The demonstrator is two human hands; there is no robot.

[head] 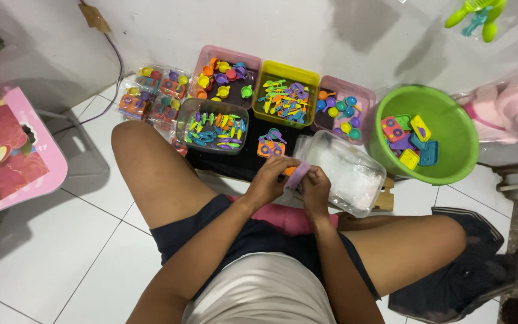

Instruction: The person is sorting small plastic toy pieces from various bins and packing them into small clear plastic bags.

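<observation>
My left hand and my right hand meet over my lap, both gripping a small purple plastic toy piece with a bit of orange showing behind it. Just beyond my hands lies a clear bin of transparent plastic bags. A small packed set of orange and purple toy pieces rests on the dark board ahead of my left hand.
Bins of small coloured toy parts stand along the wall: pink, yellow, pink, clear. A green basin holds square toy pieces. Packed toy sets sit far left, a pink plush right, a pink table left.
</observation>
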